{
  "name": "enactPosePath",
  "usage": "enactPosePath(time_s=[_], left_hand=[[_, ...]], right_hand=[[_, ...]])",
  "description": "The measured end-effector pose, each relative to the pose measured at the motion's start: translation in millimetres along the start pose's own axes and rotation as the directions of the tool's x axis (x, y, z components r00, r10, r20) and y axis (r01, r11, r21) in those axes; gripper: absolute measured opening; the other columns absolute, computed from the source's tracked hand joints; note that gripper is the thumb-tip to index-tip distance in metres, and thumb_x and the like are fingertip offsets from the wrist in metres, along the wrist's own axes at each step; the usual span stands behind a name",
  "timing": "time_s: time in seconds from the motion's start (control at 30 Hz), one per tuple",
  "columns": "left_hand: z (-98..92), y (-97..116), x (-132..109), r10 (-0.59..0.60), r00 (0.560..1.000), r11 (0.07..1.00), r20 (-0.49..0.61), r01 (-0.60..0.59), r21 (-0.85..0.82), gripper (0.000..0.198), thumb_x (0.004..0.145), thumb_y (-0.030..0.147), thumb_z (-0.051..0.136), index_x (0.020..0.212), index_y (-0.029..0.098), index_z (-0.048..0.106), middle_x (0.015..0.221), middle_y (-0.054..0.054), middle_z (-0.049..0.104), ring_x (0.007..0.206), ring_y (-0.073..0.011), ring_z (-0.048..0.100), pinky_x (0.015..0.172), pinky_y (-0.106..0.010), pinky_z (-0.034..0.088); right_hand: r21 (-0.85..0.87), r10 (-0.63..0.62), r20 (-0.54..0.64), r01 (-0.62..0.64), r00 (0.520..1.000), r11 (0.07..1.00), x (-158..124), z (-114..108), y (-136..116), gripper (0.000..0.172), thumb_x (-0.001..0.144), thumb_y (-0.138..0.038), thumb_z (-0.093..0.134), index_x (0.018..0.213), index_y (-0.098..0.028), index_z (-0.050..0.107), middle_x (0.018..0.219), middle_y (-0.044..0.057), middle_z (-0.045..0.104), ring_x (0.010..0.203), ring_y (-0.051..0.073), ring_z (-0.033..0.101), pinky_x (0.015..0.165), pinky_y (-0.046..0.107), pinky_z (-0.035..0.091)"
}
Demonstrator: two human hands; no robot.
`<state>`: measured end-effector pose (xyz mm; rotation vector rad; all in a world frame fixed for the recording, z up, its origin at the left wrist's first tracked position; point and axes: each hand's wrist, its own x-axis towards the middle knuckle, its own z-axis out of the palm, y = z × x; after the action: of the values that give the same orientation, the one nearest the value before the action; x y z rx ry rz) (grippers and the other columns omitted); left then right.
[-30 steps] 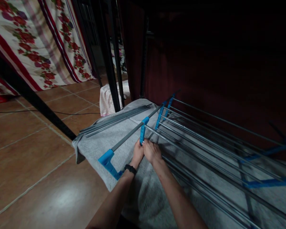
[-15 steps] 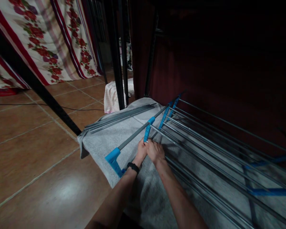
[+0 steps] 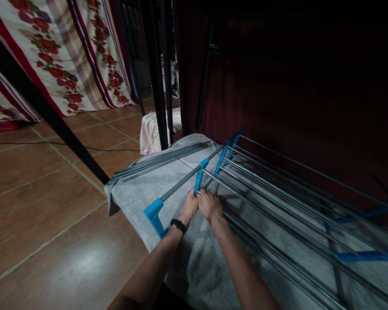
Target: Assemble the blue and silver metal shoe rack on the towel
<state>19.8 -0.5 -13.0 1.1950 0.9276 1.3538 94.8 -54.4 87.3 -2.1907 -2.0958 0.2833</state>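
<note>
A drying rack of grey metal tubes [image 3: 184,182] and blue plastic brackets lies on a grey towel-like cloth [image 3: 136,198]. My left hand [image 3: 190,204], with a dark band at the wrist, is closed on the lower end of the nearest slotted blue bracket [image 3: 198,180]. Right beside it, my right hand [image 3: 210,204] is wrapped round the end of a metal rod, which meets that bracket. Both hands touch each other, and the exact joint between rod and bracket is hidden by the fingers. A blue corner piece [image 3: 154,214] caps the tube nearest my left forearm.
Several loose grey rods [image 3: 161,161] lie together at the cloth's far left. A black metal post [image 3: 51,107] slants down on the left, over a tiled floor [image 3: 51,224]. Behind hang a flowered curtain [image 3: 84,56] and a dark red cloth [image 3: 261,99].
Both hands stay at the same bracket, with barely any movement. The view has shifted slightly.
</note>
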Motion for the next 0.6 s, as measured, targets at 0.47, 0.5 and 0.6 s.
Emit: enactPosePath(time_s=[0.47,0.5,0.6], left_hand=[[2.7,3.4,-4.9,0.053,0.998,0.997,-0.041,-0.051,0.057,0.005,0.063,0.017,0.054,0.067,0.02,0.051,0.064,0.002,0.05,0.068,-0.0144,0.048,0.073,-0.027,0.047],[3.2,3.3,-4.9,0.056,0.997,0.997,-0.048,-0.053,0.059,0.005,0.064,0.018,0.054,0.067,0.02,0.051,0.063,0.002,0.05,0.068,-0.0146,0.048,0.073,-0.027,0.047],[4.2,2.1,-4.3,0.06,0.996,0.996,-0.067,-0.056,0.067,0.006,0.065,0.02,0.058,0.068,0.02,0.052,0.064,0.002,0.051,0.068,-0.0146,0.048,0.073,-0.027,0.047]], right_hand=[[0.022,-0.041,-0.031,0.042,0.999,0.999,-5.2,7.9,5.7,0.033,0.102,-0.021,0.027,0.118,-0.023,0.055,0.114,0.005,0.068,0.101,0.019,0.065,0.08,0.031,0.043],[0.023,-0.036,-0.028,0.037,0.999,0.999,-4.8,8.5,5.3,0.033,0.102,-0.021,0.027,0.119,-0.023,0.055,0.115,0.005,0.068,0.102,0.019,0.065,0.08,0.031,0.043],[0.019,-0.032,-0.029,0.032,0.999,0.999,-3.9,9.4,4.4,0.034,0.102,-0.019,0.027,0.121,-0.023,0.054,0.115,0.006,0.068,0.102,0.02,0.064,0.081,0.032,0.043]])
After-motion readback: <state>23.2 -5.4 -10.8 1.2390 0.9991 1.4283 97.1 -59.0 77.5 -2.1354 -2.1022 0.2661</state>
